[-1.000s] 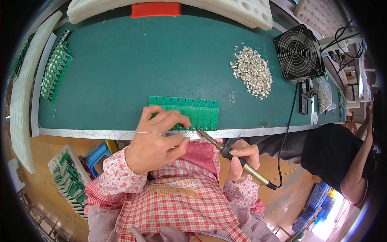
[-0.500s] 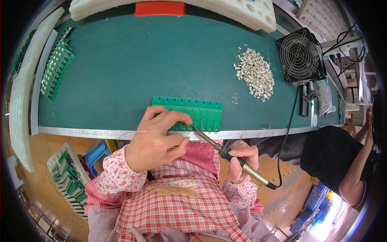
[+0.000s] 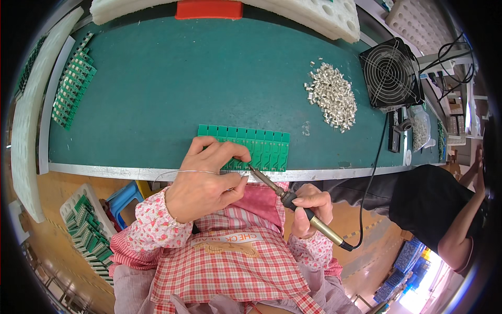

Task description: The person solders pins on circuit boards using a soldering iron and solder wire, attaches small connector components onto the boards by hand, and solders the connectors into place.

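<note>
A green circuit board panel (image 3: 269, 149) lies flat at the near edge of the bench, divided into several narrow strips. My left hand (image 3: 201, 191) rests over its left part, with the index finger on the board and the thumb bent below. Thin silvery solder wire (image 3: 191, 171) crosses the back of this hand and comes out near the thumb tip, pinched in the fingers. My right hand (image 3: 309, 206) grips a soldering iron (image 3: 327, 230) with a black and gold handle. Its tip meets the board's near edge, close to my left fingertips; the exact contact is too small to make out.
Small silvery metal parts (image 3: 334, 99) are heaped at the right, beside a black fan (image 3: 391, 73). The iron's black cord (image 3: 370, 193) hangs over the bench edge. Populated boards (image 3: 76, 91) stand at the far left. White foam (image 3: 293, 15) and a red bin (image 3: 209, 9) line the back. Someone sits at right.
The iron's tip has shifted slightly up and left along the board's edge, and its handle end has dropped a little. My left hand has moved marginally right, still holding the solder wire.
</note>
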The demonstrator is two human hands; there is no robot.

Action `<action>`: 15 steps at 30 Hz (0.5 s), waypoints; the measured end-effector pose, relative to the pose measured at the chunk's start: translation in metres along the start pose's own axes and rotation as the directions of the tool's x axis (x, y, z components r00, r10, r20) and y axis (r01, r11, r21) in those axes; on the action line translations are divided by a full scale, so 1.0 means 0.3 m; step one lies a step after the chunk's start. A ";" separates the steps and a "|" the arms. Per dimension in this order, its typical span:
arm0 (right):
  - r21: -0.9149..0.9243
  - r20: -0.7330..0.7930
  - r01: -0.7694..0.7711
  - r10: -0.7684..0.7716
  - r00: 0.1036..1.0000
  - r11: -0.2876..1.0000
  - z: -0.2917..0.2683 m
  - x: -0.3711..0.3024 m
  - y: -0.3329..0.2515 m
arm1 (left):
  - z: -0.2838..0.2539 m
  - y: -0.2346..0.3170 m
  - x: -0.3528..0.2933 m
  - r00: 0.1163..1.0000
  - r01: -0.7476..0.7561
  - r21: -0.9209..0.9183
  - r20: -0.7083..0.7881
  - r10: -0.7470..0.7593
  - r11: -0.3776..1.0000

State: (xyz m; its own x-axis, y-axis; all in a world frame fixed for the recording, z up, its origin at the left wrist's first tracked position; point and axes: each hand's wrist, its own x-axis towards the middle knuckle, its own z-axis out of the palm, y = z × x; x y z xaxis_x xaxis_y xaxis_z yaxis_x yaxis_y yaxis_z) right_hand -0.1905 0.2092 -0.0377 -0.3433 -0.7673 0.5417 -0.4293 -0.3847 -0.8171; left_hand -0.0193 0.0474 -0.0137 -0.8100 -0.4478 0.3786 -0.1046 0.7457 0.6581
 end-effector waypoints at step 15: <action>-0.005 -0.178 -0.031 0.030 0.984 1.000 0.002 -0.010 -0.015 | -0.027 -0.006 0.000 0.999 -0.036 -0.074 -0.016 0.035 0.997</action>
State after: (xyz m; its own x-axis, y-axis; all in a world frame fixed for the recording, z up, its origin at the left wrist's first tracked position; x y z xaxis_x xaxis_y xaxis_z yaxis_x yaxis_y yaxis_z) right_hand -0.1869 0.2129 -0.0357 -0.4988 -0.6749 0.5437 -0.4225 -0.3584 -0.8325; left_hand -0.0144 0.0422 -0.0097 -0.8038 -0.4295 0.4117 -0.0327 0.7228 0.6903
